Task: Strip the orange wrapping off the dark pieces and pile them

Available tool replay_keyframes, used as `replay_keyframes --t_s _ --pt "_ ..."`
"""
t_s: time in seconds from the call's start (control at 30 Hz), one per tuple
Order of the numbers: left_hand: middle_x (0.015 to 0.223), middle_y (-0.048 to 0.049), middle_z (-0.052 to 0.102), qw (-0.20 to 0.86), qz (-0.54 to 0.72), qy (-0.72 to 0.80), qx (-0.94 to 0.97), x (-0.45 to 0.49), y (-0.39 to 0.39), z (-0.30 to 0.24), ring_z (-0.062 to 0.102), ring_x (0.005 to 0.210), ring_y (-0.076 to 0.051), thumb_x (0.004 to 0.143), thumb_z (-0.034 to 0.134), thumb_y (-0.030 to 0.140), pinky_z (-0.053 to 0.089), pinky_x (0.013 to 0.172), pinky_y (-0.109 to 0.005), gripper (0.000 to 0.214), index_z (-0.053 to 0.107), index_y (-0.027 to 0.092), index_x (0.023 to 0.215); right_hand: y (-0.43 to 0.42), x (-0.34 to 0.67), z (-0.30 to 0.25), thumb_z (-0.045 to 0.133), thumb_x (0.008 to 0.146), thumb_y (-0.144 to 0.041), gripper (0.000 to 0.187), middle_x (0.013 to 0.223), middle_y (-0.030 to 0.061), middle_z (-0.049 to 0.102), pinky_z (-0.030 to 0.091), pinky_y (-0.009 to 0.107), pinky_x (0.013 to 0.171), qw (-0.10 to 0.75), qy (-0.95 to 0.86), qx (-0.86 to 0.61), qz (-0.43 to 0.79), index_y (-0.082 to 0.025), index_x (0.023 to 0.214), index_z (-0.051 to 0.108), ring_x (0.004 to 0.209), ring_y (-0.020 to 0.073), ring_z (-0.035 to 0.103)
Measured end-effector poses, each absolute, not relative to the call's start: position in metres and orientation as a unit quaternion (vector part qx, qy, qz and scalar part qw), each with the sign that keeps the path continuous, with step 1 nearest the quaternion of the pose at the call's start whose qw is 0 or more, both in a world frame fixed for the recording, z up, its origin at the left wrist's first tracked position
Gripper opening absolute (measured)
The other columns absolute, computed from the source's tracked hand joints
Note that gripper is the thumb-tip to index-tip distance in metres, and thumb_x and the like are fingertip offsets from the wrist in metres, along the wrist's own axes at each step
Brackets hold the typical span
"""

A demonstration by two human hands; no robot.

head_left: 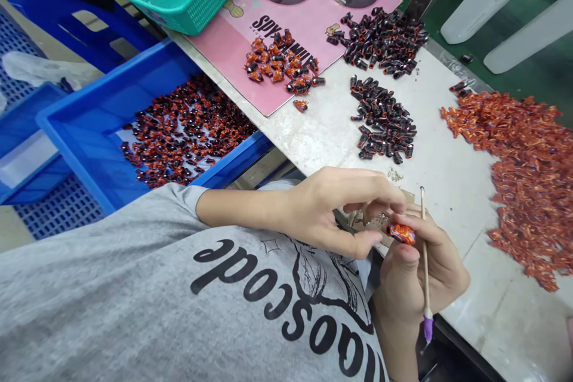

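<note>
My right hand (430, 256) pinches a small glossy orange piece with a dark end (403, 234) between thumb and forefinger. A thin pale stick (425, 274) with a purple lower end also lies in that hand, pointing up past the fingers. My left hand (344, 209) comes from the left, thumb and forefinger apart with a gap between them. Its fingertips are close beside the orange piece; whether they touch it I cannot tell. The left hand's other fingers are curled and partly hidden.
Beyond the hands lie black tubular pieces (385, 119) and a second black pile (385, 42). Orange parts (532, 185) spread at right. Assembled pieces (277, 59) rest on a pink sheet (224, 42). A green basket (197, 12) and a blue bin (89, 125) stand left.
</note>
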State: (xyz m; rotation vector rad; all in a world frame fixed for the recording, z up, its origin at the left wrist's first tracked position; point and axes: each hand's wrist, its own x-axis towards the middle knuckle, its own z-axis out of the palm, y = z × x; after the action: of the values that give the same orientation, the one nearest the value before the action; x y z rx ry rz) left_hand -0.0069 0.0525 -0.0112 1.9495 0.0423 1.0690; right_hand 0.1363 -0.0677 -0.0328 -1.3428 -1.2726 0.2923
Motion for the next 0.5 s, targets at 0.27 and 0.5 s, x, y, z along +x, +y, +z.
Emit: replay_keyframes --t_s 0.27,0.5 --pt "0.083 -0.0075 0.069 0.420 0.443 0.000 0.792 -0.0062 0.0526 -0.0127 0.062 0.078 -0.009 0.089 0.068 0.018 0.054 0.072 -0.015 0.014 0.063 0.010 0.098 -0.0651 0.1312 -0.0350 0.066 0.093 -0.038 0.022 0.087 0.0017 0.069 0.053 0.034 0.081 0.647 -0.508 -0.522 0.225 -0.024 0.108 0.073 0.087 0.0173 0.066" --pt "0.085 -0.0090 0.075 0.408 0.444 0.040 0.797 -0.0112 0.0547 -0.0155 0.062 0.070 -0.007 0.090 0.068 0.015 0.053 0.063 -0.013 0.009 0.066 0.009 0.096 -0.0641 0.1331 -0.0365 0.072 0.089 -0.037 0.028 0.098 0.0035 0.071 0.051 0.035 0.086 0.629 -0.510 -0.543 0.223 -0.025 0.114 0.072 0.096 0.0190 0.066"
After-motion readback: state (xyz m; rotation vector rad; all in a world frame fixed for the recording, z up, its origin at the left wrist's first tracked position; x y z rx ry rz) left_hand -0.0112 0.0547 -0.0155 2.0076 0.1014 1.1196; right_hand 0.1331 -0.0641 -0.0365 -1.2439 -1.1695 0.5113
